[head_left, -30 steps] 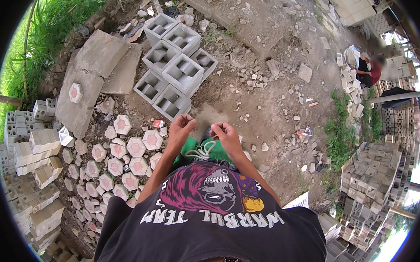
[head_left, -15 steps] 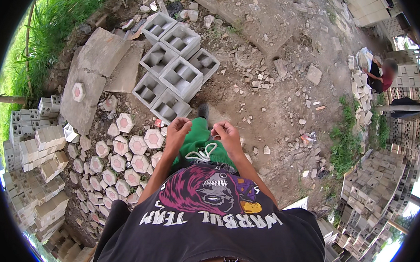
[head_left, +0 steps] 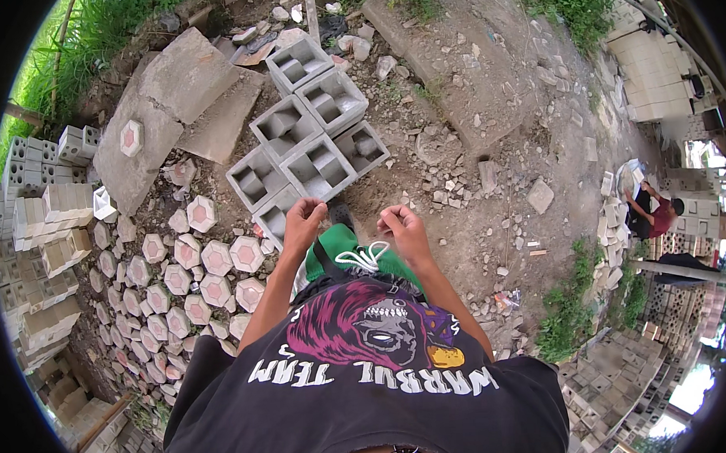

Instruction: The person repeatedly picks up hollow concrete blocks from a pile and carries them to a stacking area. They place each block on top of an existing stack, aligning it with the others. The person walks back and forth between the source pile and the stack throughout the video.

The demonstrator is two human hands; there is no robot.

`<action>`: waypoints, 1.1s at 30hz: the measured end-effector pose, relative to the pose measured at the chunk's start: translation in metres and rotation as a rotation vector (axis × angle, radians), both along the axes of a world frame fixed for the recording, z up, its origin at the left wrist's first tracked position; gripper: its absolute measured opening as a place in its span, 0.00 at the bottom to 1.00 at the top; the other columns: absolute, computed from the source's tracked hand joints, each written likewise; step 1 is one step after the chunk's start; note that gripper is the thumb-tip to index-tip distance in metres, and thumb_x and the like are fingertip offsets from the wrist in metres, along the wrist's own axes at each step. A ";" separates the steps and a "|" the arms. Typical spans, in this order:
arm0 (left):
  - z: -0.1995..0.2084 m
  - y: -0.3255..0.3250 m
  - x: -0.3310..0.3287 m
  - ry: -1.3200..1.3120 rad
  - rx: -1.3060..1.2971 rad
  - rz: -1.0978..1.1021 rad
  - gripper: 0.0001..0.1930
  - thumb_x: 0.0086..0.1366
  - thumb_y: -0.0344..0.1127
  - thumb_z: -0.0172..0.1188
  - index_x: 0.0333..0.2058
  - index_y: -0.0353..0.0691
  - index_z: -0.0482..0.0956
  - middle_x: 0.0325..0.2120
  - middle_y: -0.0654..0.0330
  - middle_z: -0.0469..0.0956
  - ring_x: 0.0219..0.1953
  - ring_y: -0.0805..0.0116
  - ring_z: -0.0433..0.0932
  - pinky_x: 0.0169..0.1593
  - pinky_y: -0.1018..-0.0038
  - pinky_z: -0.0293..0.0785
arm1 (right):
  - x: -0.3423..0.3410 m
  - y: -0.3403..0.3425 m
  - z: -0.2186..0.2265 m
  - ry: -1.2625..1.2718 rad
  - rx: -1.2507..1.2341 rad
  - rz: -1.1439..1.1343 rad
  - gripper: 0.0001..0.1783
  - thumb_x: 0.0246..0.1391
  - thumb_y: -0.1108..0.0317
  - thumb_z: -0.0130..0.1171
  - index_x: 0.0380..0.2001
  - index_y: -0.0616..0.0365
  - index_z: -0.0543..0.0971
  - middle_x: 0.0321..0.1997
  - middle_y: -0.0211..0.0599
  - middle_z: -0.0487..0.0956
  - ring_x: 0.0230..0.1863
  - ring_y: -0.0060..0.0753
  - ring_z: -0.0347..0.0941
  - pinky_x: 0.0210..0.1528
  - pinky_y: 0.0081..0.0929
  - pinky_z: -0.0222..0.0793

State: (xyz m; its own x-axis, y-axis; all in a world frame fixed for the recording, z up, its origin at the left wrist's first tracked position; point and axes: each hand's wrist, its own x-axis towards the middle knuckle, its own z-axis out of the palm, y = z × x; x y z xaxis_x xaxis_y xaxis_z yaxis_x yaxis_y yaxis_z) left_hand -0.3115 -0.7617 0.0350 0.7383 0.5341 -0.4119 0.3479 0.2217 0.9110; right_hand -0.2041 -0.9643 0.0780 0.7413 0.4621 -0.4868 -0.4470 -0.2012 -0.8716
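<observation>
My left hand (head_left: 304,222) is held in front of my waist, its fingers curled in and the thumb close to them. Nothing shows in it. In the picture it overlaps the nearest grey hollow concrete block (head_left: 270,216), without visible contact. My right hand (head_left: 405,232) hangs over bare dirt, to the right of my green trousers (head_left: 331,242); its fingers are curled loosely, with no object visible. Several more hollow concrete blocks (head_left: 346,181) stand close together in staggered rows ahead of me, their cavities facing up. One dark shoe (head_left: 342,214) shows between my hands.
Hexagonal pavers (head_left: 216,258) with reddish centres cover the ground at left. Broken concrete slabs (head_left: 180,76) lie beyond them. Block stacks (head_left: 47,216) rise at far left. Rubble (head_left: 451,192) litters the dirt. A person (head_left: 658,214) sits among blocks at far right.
My view has turned and shifted, so the blocks now sit nearer my left hand. My hands are slightly higher in the picture and a little farther apart, their fingers still curled.
</observation>
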 end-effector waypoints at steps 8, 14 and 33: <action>-0.032 0.025 0.007 0.017 -0.064 0.182 0.11 0.61 0.37 0.58 0.38 0.36 0.75 0.31 0.64 0.77 0.32 0.77 0.73 0.38 0.78 0.69 | 0.041 0.047 -0.006 0.041 -0.101 0.196 0.11 0.58 0.61 0.56 0.36 0.57 0.75 0.29 0.28 0.78 0.32 0.18 0.73 0.35 0.19 0.68; -0.040 0.021 0.003 0.041 -0.096 0.330 0.09 0.61 0.35 0.58 0.37 0.36 0.75 0.28 0.65 0.75 0.30 0.78 0.72 0.36 0.79 0.69 | 0.059 0.068 -0.022 0.043 -0.169 0.405 0.11 0.58 0.62 0.56 0.37 0.58 0.74 0.30 0.29 0.78 0.32 0.19 0.73 0.35 0.19 0.69; -0.179 0.026 0.052 0.264 0.133 0.799 0.20 0.59 0.35 0.59 0.48 0.35 0.69 0.43 0.51 0.75 0.44 0.65 0.75 0.49 0.70 0.72 | 0.138 0.141 -0.199 -0.135 -0.276 0.581 0.14 0.55 0.63 0.58 0.39 0.63 0.75 0.32 0.32 0.78 0.34 0.23 0.73 0.39 0.22 0.69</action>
State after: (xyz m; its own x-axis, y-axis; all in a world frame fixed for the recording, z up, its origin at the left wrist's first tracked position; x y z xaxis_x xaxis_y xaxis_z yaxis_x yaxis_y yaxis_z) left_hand -0.2600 -0.7359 -0.1435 0.0073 0.9099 -0.4148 0.3368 0.3883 0.8578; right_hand -0.0663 -0.8233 -0.1210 0.4719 0.6770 -0.5648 -0.0884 -0.6010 -0.7943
